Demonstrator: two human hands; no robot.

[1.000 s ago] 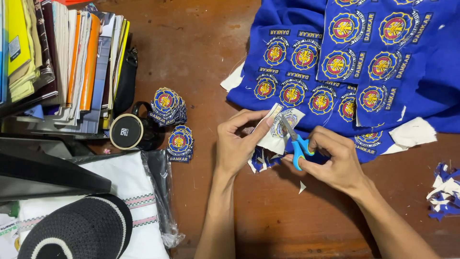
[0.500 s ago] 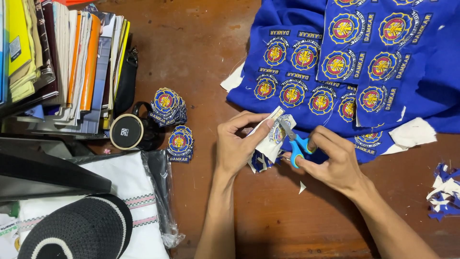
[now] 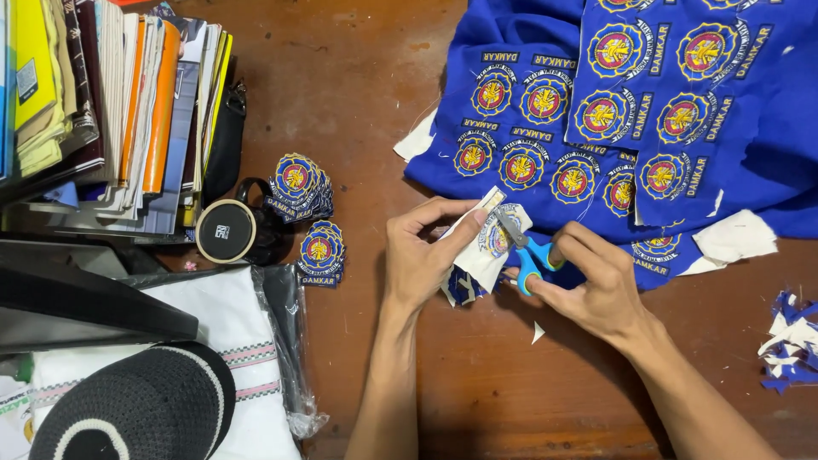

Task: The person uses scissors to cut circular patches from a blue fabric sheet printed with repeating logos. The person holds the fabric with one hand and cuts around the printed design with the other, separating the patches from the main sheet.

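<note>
Two small stacks of round blue embroidered patches with yellow and red emblems (image 3: 308,220) already lay cut out on the brown wooden table (image 3: 358,94), left of your hands and just beside a black round-topped object (image 3: 226,232). That looked like the finished share.

Your left hand (image 3: 422,255) was closed in a pinch on a single blue patch with white backing (image 3: 487,243), held just above the table in the middle of the scene. Your right hand (image 3: 596,285) gripped small blue-handled scissors (image 3: 528,251), fingers through the loops, the blades touching the patch's edge; how far the blades stood apart I cannot tell.

Much remained, by my judgement: the large blue cloth sheet (image 3: 750,162) at the far right carried many uncut emblems in rows. Blue and white offcuts (image 3: 788,341) sat at the near right edge. Books and folders (image 3: 111,111) stood stacked at the far left.
</note>
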